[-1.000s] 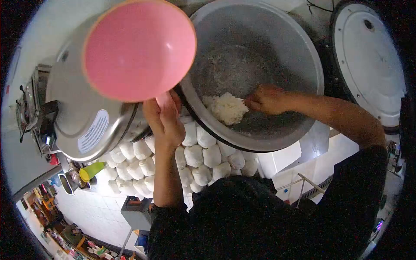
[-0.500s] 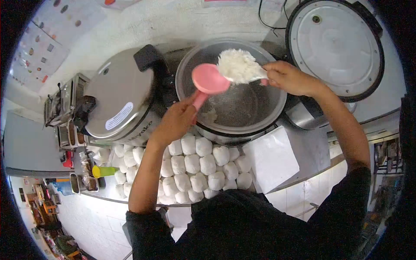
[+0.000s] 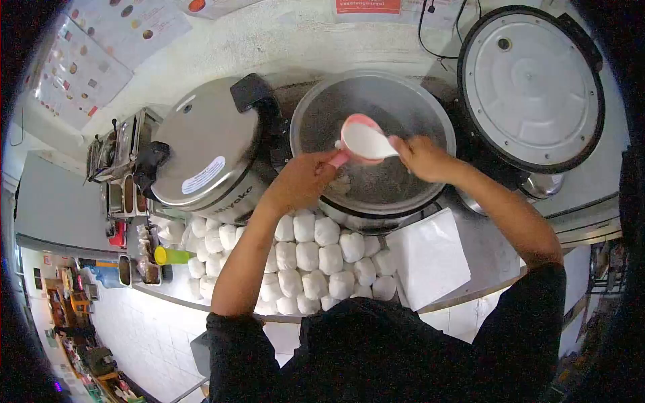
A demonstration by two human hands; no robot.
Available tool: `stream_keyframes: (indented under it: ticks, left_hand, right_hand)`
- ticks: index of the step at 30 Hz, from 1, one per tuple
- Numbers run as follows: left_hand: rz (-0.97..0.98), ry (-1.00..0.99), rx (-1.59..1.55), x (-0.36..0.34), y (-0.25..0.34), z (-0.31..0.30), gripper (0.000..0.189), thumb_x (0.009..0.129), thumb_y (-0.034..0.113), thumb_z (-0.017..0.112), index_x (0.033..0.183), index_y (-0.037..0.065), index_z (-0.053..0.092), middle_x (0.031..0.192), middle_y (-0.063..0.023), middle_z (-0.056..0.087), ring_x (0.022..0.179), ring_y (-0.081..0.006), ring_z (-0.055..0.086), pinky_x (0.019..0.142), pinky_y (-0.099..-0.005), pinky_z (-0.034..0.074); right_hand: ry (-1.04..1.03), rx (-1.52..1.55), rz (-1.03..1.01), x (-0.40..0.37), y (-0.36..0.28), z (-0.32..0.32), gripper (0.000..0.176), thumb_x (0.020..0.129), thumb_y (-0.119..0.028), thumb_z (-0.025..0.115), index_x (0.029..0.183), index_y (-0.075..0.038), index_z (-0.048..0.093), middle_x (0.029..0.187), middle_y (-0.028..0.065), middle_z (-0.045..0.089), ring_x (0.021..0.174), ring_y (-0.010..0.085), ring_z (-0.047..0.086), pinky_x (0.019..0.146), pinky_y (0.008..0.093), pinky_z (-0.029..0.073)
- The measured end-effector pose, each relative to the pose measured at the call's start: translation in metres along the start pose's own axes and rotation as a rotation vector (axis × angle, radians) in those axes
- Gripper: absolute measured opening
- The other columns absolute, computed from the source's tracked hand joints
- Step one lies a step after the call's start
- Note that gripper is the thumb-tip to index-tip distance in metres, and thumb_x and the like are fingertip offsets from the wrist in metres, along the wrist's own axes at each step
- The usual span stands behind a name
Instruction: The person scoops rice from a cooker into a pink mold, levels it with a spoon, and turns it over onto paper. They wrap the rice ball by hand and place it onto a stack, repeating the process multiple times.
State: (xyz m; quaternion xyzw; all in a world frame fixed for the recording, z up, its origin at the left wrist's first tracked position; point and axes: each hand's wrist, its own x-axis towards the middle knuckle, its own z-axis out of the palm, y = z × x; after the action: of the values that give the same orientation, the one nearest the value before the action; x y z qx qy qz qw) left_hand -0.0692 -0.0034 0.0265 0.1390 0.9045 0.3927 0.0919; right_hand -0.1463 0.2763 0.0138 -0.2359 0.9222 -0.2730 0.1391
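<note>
"Miyako" is printed on the side of the closed rice cooker; its lid sticker is unreadable

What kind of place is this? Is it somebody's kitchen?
Probably a small food shop's kitchen, not a home. A closed rice cooker and a big open pot stand side by side, rows of white wrapped bundles fill the counter, and what look like menu posters hang on the wall.
</note>
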Motion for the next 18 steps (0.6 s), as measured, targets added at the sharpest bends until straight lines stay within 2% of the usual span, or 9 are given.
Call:
stream_keyframes:
  ticks: [1,4,5,6,8,11,14,15,18]
  left_hand:
    - [-0.010,-0.060,-0.028,0.002,-0.003,-0.004,0.042,0.097,0.024,0.046,0.135,0.008,0.053,0.071,-0.0010,0.059,0.061,-0.0121,0.051,0.059,-0.0307,0.046]
    - [-0.124,-0.077,-0.128,-0.003,-0.018,-0.013,0.040,0.097,0.021,0.047,0.133,0.008,0.055,0.066,0.0004,0.054,0.060,-0.0092,0.049,0.054,-0.0277,0.043]
    - [-0.184,-0.124,-0.167,-0.003,-0.016,-0.019,0.040,0.097,0.021,0.048,0.135,0.009,0.054,0.066,0.0009,0.053,0.059,-0.0083,0.048,0.053,-0.0261,0.042]
    - [-0.244,-0.172,-0.204,-0.001,-0.009,-0.030,0.041,0.097,0.021,0.049,0.137,0.009,0.052,0.065,0.0015,0.051,0.059,-0.0074,0.047,0.052,-0.0244,0.040]
    - [-0.305,-0.231,-0.291,0.002,-0.006,-0.038,0.046,0.097,0.022,0.050,0.141,0.010,0.045,0.064,0.0024,0.049,0.058,-0.0059,0.045,0.050,-0.0216,0.038]
    - [-0.294,-0.271,-0.388,0.004,-0.010,-0.041,0.058,0.097,0.022,0.052,0.149,0.010,0.028,0.064,0.0028,0.048,0.056,-0.0051,0.044,0.049,-0.0199,0.036]
    - [-0.249,-0.297,-0.314,0.000,-0.015,-0.043,0.067,0.097,0.022,0.053,0.152,0.010,0.016,0.063,0.0023,0.050,0.055,-0.0063,0.044,0.049,-0.0218,0.037]
    - [-0.243,-0.303,-0.246,-0.001,-0.015,-0.043,0.067,0.097,0.021,0.052,0.153,0.011,0.015,0.063,0.0022,0.050,0.055,-0.0066,0.044,0.049,-0.0224,0.038]
    - [-0.164,-0.196,-0.054,-0.003,-0.003,-0.038,0.065,0.098,0.020,0.052,0.152,0.011,0.018,0.063,0.0019,0.049,0.055,-0.0073,0.045,0.050,-0.0241,0.040]
  right_hand:
    - [0.008,-0.103,0.054,0.001,0.011,0.004,0.066,0.100,-0.048,0.035,0.067,0.003,0.061,0.065,0.0248,0.059,0.063,0.0435,0.057,0.068,0.0487,0.047]
    - [0.058,-0.127,-0.069,0.003,0.014,-0.035,0.066,0.100,-0.048,0.041,0.063,0.005,0.054,0.051,0.0156,0.048,0.051,0.0254,0.049,0.057,0.0422,0.043]
    - [0.105,-0.119,-0.052,0.005,0.009,-0.049,0.065,0.100,-0.047,0.044,0.060,0.004,0.049,0.050,0.0123,0.043,0.050,0.0178,0.047,0.052,0.0377,0.041]
    - [0.145,0.091,-0.012,0.006,0.006,-0.052,0.063,0.099,-0.046,0.046,0.060,0.003,0.045,0.051,0.0100,0.039,0.051,0.0129,0.044,0.049,0.0354,0.038]
    - [0.274,0.207,-0.140,0.014,0.001,-0.047,0.067,0.098,-0.052,0.043,0.059,0.001,0.056,0.052,0.0175,0.049,0.049,0.0274,0.051,0.055,0.0403,0.044]
    - [0.098,-0.281,-0.169,0.016,-0.011,-0.041,0.064,0.097,-0.051,0.045,0.059,0.000,0.056,0.051,0.0168,0.047,0.048,0.0261,0.049,0.053,0.0390,0.042]
    - [0.277,-0.243,-0.185,0.034,-0.007,-0.060,0.064,0.097,-0.052,0.044,0.060,-0.001,0.057,0.053,0.0194,0.050,0.051,0.0325,0.053,0.055,0.0433,0.043]
    - [0.296,-0.126,-0.048,0.035,-0.015,-0.067,0.063,0.096,-0.053,0.043,0.062,-0.002,0.060,0.061,0.0228,0.056,0.060,0.0412,0.055,0.058,0.0506,0.043]
    - [0.350,-0.407,-0.222,0.044,-0.038,-0.068,0.061,0.096,-0.053,0.044,0.067,-0.002,0.063,0.065,0.0217,0.059,0.063,0.0408,0.059,0.060,0.0523,0.046]
